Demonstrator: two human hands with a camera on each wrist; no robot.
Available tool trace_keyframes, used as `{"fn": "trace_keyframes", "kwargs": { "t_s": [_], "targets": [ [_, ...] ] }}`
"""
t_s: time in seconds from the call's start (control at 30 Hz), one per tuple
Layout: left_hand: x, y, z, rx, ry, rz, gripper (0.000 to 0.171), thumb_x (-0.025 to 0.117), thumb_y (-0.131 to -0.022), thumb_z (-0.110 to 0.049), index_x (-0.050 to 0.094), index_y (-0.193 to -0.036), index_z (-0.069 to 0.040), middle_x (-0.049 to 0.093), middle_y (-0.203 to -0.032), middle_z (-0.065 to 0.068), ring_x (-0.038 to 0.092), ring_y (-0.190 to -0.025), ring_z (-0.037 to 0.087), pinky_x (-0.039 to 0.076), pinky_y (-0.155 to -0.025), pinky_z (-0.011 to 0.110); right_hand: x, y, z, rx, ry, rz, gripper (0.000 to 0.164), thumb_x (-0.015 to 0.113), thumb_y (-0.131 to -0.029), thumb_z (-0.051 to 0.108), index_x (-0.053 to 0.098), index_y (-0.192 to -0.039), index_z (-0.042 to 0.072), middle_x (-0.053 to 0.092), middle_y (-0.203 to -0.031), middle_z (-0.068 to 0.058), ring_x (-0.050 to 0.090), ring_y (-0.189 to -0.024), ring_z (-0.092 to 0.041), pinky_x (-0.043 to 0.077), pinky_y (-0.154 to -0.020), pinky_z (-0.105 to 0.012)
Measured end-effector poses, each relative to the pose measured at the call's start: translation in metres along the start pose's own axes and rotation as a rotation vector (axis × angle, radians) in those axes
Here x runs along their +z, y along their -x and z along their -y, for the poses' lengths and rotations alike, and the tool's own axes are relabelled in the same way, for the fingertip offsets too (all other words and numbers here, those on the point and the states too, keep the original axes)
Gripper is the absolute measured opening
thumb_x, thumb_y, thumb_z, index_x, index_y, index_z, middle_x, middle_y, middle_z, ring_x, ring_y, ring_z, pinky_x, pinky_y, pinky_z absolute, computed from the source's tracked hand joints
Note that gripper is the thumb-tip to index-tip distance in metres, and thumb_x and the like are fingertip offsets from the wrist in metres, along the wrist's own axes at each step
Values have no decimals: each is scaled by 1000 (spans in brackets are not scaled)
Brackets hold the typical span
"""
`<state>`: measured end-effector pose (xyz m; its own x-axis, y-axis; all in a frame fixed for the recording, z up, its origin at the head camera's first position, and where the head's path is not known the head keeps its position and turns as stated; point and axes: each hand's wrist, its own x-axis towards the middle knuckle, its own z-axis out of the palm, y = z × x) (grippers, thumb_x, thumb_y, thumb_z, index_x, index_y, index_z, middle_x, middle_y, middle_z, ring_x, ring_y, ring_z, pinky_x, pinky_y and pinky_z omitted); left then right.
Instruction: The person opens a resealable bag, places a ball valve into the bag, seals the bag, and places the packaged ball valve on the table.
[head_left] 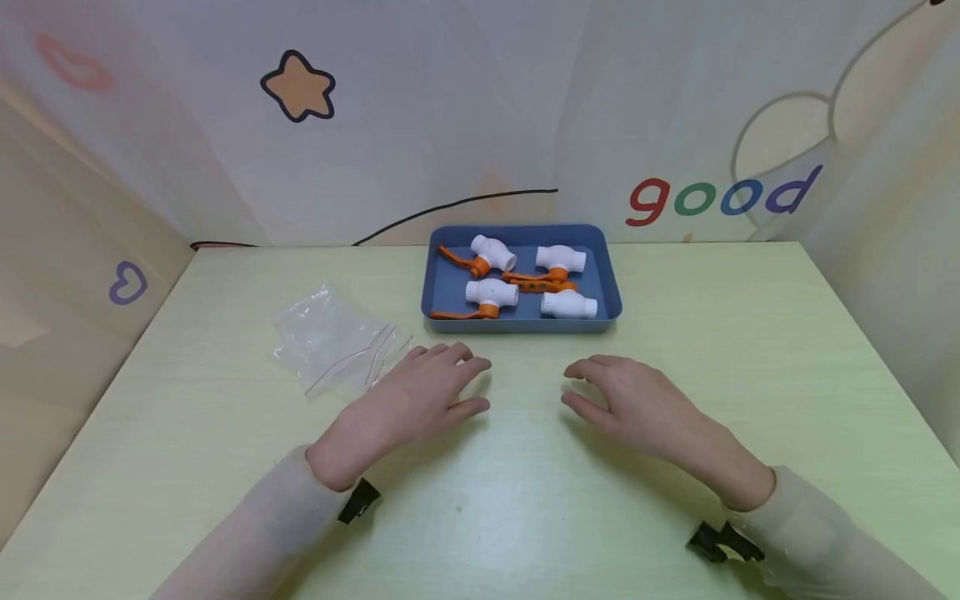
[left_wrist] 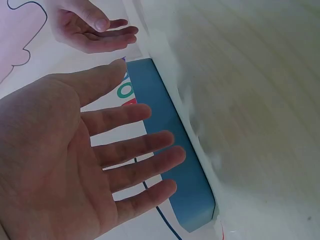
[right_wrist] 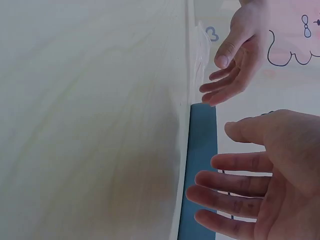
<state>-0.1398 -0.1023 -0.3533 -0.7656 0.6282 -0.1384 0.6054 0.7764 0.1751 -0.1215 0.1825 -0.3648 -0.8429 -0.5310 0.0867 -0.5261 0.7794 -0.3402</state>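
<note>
My left hand [head_left: 416, 396] hovers over the table near the clear zip bags [head_left: 330, 346], fingers spread and holding nothing. Across from it is my right hand [head_left: 637, 404], also holding nothing, its fingers relaxed toward the left. Beyond both hands lies a blue tray [head_left: 517, 327] with several white ball valves in it, each with an orange lever handle. One valve [head_left: 492, 252] is at the back left, one [head_left: 561, 259] at the back right, one [head_left: 491, 293] at the front left and one [head_left: 570, 305] at the front right. Both wrist views show open palms before the tray's side.
The pale green table [head_left: 510, 517] runs up to a printed cloth backdrop [head_left: 465, 108], with cloth on both sides too. The zip bags lie flat to the left of the tray. A dark wrist strap piece [head_left: 723, 543] hangs below the right sleeve.
</note>
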Motion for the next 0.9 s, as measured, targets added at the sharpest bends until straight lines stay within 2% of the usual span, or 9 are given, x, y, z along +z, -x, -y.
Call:
{"fn": "trace_keyframes", "kwargs": {
  "t_s": [0.17,0.3,0.47,0.77,0.9],
  "targets": [
    [-1,0,2,21,18,12,48,64,-103,-40,60,-141,-12,63,-126,7,60,-116,26,48,-96,47,0,-1,-1,-17,-17,-8,21,74,-96,23,74,-111,7,73,-98,-2,70,-89,-21,58,-79,-43],
    [-4,1,5,31,35,26,47,65,-102,-37,61,-141,-10,65,-124,8,62,-113,26,50,-94,46,0,-2,-2,-23,-22,-13,20,75,-96,22,74,-109,8,73,-96,0,70,-88,-21,58,-77,-42],
    [-10,5,12,28,81,46,47,66,-102,-35,61,-141,-10,64,-128,8,61,-116,26,49,-98,46,-1,-2,-3,-12,-30,5,20,74,-96,22,74,-109,8,73,-96,-1,70,-88,-20,58,-76,-42],
    [-21,18,28,50,122,11,42,65,-103,-31,63,-138,-7,64,-129,11,62,-116,28,50,-99,45,-1,-3,-5,-7,-28,15,19,74,-96,22,75,-108,8,74,-96,0,70,-87,-20,58,-75,-41],
    [-24,22,32,57,127,6,41,65,-103,-30,64,-136,-6,64,-131,12,61,-119,29,44,-107,50,-2,-3,-5,-10,-27,17,18,74,-96,22,75,-108,8,73,-96,0,70,-87,-20,58,-75,-41]
  ]
}}
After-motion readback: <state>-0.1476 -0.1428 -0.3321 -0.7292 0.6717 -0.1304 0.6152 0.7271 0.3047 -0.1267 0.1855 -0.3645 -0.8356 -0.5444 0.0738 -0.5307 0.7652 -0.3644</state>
